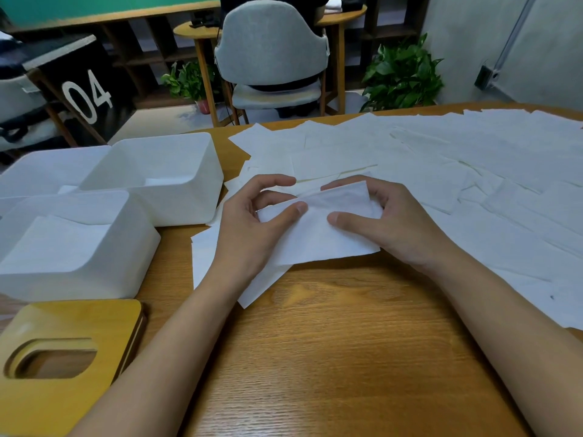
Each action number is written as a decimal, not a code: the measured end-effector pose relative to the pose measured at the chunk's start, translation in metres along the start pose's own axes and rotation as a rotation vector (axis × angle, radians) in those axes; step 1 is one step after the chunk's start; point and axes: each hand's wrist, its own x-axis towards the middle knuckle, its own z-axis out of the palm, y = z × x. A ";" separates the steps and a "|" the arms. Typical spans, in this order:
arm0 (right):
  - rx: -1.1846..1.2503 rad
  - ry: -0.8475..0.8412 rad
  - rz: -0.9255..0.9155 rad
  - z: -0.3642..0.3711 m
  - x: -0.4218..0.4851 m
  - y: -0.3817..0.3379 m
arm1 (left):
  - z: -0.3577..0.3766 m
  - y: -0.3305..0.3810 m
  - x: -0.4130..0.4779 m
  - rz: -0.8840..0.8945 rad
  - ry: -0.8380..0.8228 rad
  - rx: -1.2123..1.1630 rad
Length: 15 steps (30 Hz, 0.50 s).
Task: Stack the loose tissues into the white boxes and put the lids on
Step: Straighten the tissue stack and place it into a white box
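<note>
Both hands hold one white tissue (pixel 318 234) just above the wooden table (pixel 331 342). My left hand (pixel 249 222) pinches its left edge between thumb and fingers. My right hand (pixel 378 216) pinches the right edge, which is folded upward. Several loose tissues (pixel 441 159) lie spread over the table's far right half. Three open white boxes stand at the left: a near box (pixel 75 247) with tissues inside, a far box (pixel 164 175), and a third (pixel 41 171) behind them. A yellow wooden lid (pixel 63 357) with an oval slot lies at the near left.
A grey chair (pixel 271 45) stands beyond the table's far edge. Potted plants (pixel 403 77) sit on the floor behind it. A black sign marked 04 (pixel 85 93) leans at the far left. Bare wood lies in front of my forearms.
</note>
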 end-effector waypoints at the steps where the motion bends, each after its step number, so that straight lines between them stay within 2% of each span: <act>1: -0.001 -0.011 -0.013 0.001 -0.001 -0.001 | 0.001 0.000 0.000 -0.013 0.003 -0.014; 7: -0.106 -0.004 -0.056 0.006 -0.002 -0.004 | 0.007 0.002 -0.001 -0.034 0.027 -0.018; 15: -0.131 0.005 -0.106 0.005 -0.001 -0.003 | 0.008 -0.002 0.001 -0.061 0.061 -0.017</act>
